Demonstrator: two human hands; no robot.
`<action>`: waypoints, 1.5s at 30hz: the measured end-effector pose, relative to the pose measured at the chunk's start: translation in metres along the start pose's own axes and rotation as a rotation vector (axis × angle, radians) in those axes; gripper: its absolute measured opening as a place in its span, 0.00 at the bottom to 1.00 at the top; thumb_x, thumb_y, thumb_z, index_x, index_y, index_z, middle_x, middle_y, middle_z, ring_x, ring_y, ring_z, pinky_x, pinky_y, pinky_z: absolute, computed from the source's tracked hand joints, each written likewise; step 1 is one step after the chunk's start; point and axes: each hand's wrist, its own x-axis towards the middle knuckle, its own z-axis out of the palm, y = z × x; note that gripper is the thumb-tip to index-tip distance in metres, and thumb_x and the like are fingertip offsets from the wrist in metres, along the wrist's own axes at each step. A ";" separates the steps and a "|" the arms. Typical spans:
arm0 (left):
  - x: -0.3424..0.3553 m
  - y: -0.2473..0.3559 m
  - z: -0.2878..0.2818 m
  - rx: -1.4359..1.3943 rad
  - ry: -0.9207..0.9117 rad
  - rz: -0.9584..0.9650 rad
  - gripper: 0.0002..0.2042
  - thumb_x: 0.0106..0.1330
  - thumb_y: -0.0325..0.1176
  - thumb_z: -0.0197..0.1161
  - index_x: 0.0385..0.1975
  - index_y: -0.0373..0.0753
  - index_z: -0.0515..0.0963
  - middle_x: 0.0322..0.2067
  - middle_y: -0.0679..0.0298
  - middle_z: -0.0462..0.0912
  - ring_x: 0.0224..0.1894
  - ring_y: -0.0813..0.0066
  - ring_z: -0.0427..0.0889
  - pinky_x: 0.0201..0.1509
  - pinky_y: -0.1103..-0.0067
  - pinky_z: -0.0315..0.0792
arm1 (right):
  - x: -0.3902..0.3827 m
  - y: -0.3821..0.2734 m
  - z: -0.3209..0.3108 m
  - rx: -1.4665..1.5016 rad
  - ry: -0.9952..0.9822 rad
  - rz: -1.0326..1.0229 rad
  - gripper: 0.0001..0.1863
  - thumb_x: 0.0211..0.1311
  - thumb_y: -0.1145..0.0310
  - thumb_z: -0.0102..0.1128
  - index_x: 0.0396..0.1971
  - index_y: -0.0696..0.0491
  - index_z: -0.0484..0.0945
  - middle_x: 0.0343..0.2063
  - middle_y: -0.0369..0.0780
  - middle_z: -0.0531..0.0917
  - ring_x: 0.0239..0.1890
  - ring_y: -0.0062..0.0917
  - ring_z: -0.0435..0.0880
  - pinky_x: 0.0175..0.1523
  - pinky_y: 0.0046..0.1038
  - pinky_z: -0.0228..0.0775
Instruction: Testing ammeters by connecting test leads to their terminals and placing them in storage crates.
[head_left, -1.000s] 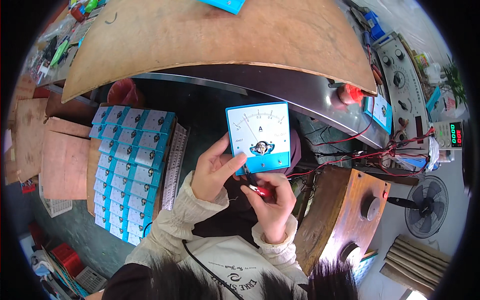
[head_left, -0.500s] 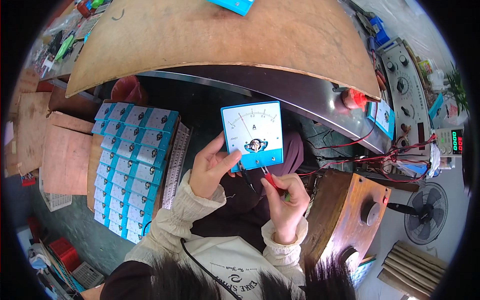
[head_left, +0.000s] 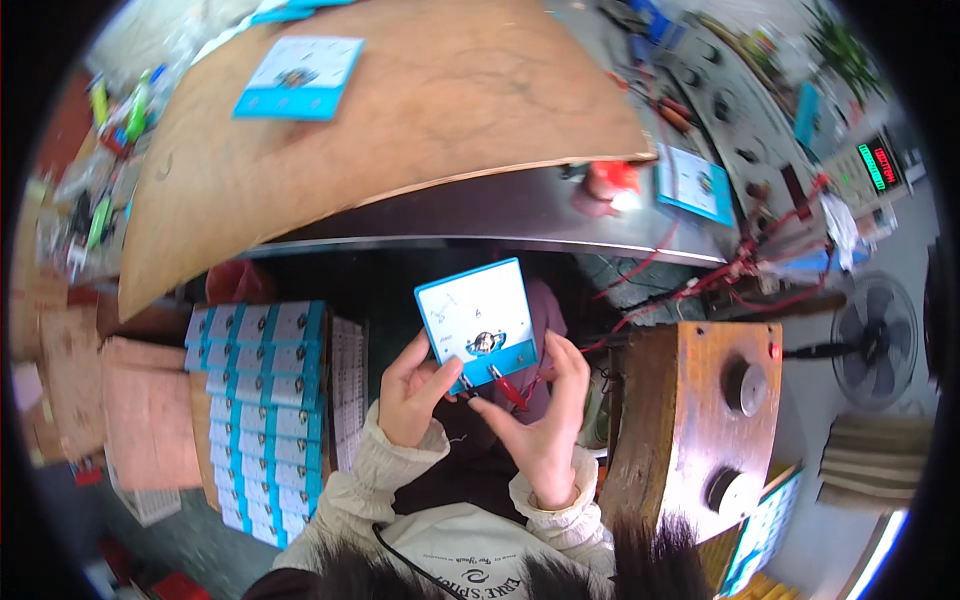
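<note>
Brown board (head_left: 430, 110) beyond, a squarish meter (head_left: 468, 318), left hand (head_left: 408, 392) clamped on it, right hand (head_left: 543, 428) spread, points its scale forward-left.

Dark letter (head_left: 478, 314) marking the blue-and-white meter (head_left: 480, 328), blurred red and green digits glowing on the far-right display (head_left: 880, 166), lettering (head_left: 500, 565) crossing the near pale garment (head_left: 440, 530)

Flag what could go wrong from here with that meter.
Drop: the left hand holds the meter by its lower-left side, off the bench; a slip could let it fall.
Clip: the red clip at its lower edge might come loose; blur hides how well it grips.
Snag: the tangled red leads at right could tug.
</note>
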 end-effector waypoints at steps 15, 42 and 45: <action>0.000 -0.038 0.063 0.347 -0.677 -0.089 0.28 0.71 0.20 0.56 0.71 0.28 0.59 0.48 0.52 0.84 0.45 0.79 0.82 0.55 0.84 0.73 | -0.136 0.132 -0.218 -0.784 0.958 0.609 0.55 0.41 0.56 0.84 0.64 0.70 0.62 0.53 0.54 0.78 0.55 0.38 0.80 0.61 0.35 0.72; -0.005 -0.037 0.070 0.518 -0.797 -0.113 0.26 0.73 0.20 0.53 0.70 0.27 0.59 0.47 0.52 0.85 0.46 0.79 0.81 0.58 0.82 0.72 | -0.177 0.187 -0.282 -0.901 1.170 0.739 0.57 0.43 0.46 0.80 0.64 0.70 0.61 0.58 0.58 0.73 0.63 0.49 0.71 0.68 0.41 0.62; -0.006 -0.038 0.070 0.498 -0.800 -0.090 0.26 0.72 0.20 0.55 0.69 0.27 0.60 0.46 0.50 0.85 0.44 0.78 0.83 0.55 0.82 0.74 | -0.178 0.188 -0.283 -0.899 1.163 0.715 0.57 0.43 0.46 0.80 0.64 0.70 0.61 0.59 0.58 0.73 0.64 0.49 0.70 0.69 0.41 0.61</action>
